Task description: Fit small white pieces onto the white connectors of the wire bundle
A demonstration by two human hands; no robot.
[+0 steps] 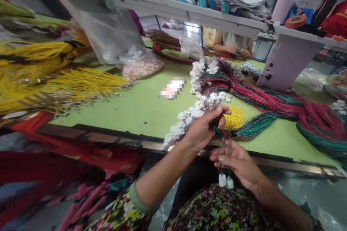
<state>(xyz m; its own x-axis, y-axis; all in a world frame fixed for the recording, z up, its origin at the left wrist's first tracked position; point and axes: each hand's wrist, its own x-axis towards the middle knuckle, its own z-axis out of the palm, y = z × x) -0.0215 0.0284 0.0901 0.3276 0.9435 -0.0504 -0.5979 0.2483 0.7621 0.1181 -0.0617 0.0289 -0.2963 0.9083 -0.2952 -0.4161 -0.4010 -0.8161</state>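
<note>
Red, green and dark wires (221, 133) run down from my left hand (202, 130), whose fingers are closed round them above the table's front edge. Lower and to the right, my right hand (238, 160) has the same wires between thumb and fingers. Two white plug connectors (226, 181) hang at the wire ends below it, over my lap. Beside my left hand lies a row of white connectors (187, 115) on wires. A pile of small yellow parts (234, 118) sits just behind my fingers. The green and red wire bundle (256, 124) stretches right from there.
A large red and green wire bundle (284, 103) lies along the right. Yellow wires (92, 83) with metal ends cover the left of the green table (127, 106). A bag of orange and white parts (142, 66) stands behind. Overhead runs a loaded shelf (162, 7); a person (234, 45) sits beyond.
</note>
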